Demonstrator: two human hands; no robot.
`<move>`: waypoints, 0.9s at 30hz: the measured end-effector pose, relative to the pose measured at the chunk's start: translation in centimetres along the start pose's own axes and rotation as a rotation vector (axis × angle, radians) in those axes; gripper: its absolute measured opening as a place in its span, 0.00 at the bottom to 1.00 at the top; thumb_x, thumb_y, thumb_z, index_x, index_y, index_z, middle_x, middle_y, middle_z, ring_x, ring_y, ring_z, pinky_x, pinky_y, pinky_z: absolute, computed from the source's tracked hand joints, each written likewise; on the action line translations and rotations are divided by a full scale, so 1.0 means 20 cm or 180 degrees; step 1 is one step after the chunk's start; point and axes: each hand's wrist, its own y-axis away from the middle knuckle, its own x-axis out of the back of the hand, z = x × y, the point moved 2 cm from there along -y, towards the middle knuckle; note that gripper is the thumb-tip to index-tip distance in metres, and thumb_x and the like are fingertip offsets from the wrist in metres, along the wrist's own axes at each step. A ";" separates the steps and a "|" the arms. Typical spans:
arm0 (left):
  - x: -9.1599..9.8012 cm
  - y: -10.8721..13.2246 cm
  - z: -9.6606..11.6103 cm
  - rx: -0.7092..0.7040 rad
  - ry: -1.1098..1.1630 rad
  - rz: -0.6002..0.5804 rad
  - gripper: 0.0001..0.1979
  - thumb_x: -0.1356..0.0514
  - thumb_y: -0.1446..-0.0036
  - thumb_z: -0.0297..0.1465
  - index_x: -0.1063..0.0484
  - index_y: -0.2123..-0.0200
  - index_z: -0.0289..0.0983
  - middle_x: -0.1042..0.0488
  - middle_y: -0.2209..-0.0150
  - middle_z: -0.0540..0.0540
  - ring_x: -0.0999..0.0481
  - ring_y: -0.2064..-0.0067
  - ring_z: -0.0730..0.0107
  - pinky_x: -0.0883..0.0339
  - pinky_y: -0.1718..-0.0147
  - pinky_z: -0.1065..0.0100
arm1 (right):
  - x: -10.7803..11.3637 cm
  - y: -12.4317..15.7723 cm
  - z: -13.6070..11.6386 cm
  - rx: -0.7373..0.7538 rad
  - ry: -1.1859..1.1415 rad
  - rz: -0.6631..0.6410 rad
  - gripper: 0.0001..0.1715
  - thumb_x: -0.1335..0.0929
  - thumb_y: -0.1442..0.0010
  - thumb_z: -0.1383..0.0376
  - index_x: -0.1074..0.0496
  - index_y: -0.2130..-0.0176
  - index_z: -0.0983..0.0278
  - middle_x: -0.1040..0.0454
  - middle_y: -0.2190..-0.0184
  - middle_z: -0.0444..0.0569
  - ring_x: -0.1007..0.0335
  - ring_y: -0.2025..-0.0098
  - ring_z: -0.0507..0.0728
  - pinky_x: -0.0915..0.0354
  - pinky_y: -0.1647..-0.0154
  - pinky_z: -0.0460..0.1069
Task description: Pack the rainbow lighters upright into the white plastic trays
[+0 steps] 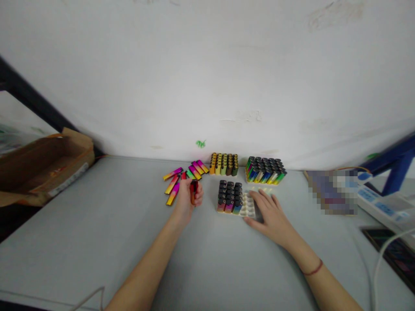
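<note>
My left hand (186, 195) is closed around a dark red lighter (193, 190) with a black top, held upright above the table. Close beside it lie several loose pink-and-yellow lighters (171, 185), some with red or green parts. My right hand (269, 216) rests with fingers spread at the right edge of a white tray (249, 205), its fingertips touching or just over it. The tray's left part holds rows of black-topped lighters (230, 196); the right part shows bare sockets.
Behind stand a block of yellow and brown lighters (223, 164) and a tray of multicoloured ones (266, 170), near the wall. A cardboard box (74, 166) stands at the left. At the right are a white power strip (385, 205), a phone (392, 250) and a cable (378, 268).
</note>
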 end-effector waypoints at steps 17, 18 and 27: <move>-0.01 0.02 0.02 0.0007 0.0226 -0.0165 0.20 0.51 0.47 0.46 0.44 0.83 0.38 0.50 0.84 0.56 0.51 0.84 0.79 0.50 0.85 0.75 | 0.00 0.00 0.00 -0.0015 -0.0006 -0.0002 0.38 0.35 0.38 0.50 0.45 0.34 0.60 0.36 0.36 0.57 0.50 0.31 0.70 0.54 0.34 0.72; -0.02 0.02 0.02 0.0021 0.0226 -0.0167 0.20 0.51 0.47 0.46 0.44 0.83 0.38 0.50 0.84 0.56 0.51 0.84 0.79 0.50 0.85 0.75 | 0.00 0.00 0.00 -0.0014 0.0000 0.0000 0.38 0.35 0.38 0.50 0.45 0.34 0.60 0.36 0.36 0.57 0.50 0.31 0.70 0.54 0.34 0.72; -0.04 0.05 0.01 0.0104 0.0403 -0.0159 0.17 0.52 0.48 0.42 0.44 0.82 0.38 0.51 0.84 0.56 0.52 0.84 0.80 0.53 0.85 0.76 | 0.00 0.00 0.00 -0.0061 -0.0025 -0.0057 0.38 0.36 0.38 0.50 0.44 0.35 0.62 0.37 0.35 0.57 0.51 0.30 0.69 0.55 0.34 0.71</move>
